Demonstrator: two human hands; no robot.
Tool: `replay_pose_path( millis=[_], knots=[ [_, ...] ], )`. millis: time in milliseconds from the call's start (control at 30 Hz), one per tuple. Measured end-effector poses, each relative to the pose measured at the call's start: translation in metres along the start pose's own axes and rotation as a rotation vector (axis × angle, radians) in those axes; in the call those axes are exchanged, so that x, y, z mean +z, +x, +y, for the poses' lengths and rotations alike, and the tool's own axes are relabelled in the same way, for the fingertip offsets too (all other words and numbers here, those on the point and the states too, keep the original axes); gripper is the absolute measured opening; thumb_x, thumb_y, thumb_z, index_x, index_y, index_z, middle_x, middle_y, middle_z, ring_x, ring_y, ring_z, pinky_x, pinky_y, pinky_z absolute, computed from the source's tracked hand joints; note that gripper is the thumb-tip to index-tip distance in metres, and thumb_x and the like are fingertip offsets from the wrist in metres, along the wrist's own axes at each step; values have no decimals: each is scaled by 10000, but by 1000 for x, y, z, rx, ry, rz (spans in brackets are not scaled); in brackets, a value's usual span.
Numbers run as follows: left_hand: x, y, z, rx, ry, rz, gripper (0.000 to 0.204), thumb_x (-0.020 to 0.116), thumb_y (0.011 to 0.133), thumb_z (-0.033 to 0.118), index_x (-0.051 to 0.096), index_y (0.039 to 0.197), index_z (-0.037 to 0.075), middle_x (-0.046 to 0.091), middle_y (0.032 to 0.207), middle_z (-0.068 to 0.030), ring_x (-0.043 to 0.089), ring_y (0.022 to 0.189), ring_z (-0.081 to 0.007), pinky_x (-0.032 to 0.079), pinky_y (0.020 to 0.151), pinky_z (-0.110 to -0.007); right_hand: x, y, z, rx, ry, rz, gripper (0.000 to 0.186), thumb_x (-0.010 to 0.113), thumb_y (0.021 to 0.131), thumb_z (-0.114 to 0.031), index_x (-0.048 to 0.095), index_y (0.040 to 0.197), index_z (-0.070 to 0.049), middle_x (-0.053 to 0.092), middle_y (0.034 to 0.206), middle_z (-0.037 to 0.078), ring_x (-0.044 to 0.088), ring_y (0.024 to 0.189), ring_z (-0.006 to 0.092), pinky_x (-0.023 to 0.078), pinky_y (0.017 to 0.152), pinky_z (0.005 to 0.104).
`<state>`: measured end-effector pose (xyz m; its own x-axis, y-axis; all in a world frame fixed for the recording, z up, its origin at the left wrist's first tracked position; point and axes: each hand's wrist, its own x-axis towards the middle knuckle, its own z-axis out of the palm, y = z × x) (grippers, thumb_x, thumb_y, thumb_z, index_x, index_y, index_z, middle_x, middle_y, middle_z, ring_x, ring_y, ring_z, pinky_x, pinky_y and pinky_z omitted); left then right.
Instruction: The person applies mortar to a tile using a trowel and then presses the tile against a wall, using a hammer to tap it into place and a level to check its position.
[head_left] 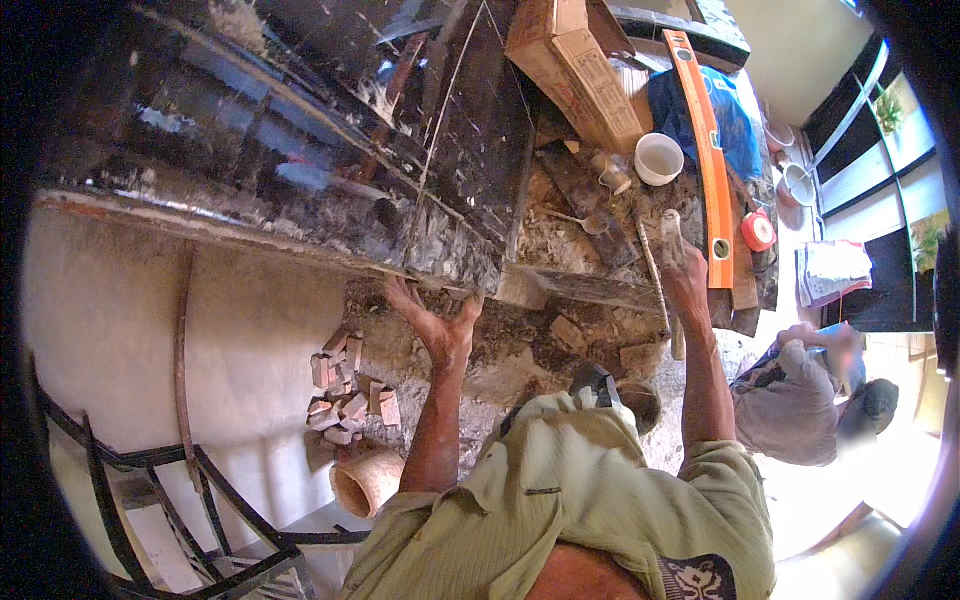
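My left hand (pixel 435 325) has its fingers spread along the front edge of the black, dust-smeared tiled counter (pixel 330 215), and it holds nothing. To the right, my right hand (pixel 684 278) is closed around a pale-handled tool (pixel 678 342). One end of that tool comes out below the fist; a whitish part shows above it, and its kind is unclear. A thin rod (pixel 652 262) lies just left of this hand. An orange spirit level (pixel 708 165) stretches along the worktop at its right, with a red tape measure (pixel 758 230) beyond.
A cardboard box (pixel 575 75), a white bowl (pixel 659 160) and a blue plastic bag (pixel 735 120) crowd the worktop's far part. Broken bricks (pixel 350 405) and a tipped clay-coloured pot (pixel 368 482) lie on the floor. Another person (pixel 800 400) crouches at right. Black metal railing (pixel 150 460) stands lower left.
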<state>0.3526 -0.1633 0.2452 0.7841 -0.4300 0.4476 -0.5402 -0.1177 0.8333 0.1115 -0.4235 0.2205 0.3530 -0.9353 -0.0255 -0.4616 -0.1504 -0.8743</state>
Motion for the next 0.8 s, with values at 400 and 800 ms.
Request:
replay_pose_path(
  millis=[400,800],
  knots=[
    [34,28,40,-106,83,259,1146,785,635,96,-46,1404,-78,89,1457,-256,167,1345,-329,73,1127,-449,15,37,43,-169,-440,-73,220,573,717,-178,540,874,-27,605,760,238,588,749,437,452,635,522],
    [44,47,88,-192,-152,411,880,748,697,31,176,1363,-20,352,1312,-186,439,1141,-256,438,963,-399,24,37,102,-235,-533,-101,337,566,747,-182,528,1024,7,595,906,203,601,782,403,485,648,482]
  ],
)
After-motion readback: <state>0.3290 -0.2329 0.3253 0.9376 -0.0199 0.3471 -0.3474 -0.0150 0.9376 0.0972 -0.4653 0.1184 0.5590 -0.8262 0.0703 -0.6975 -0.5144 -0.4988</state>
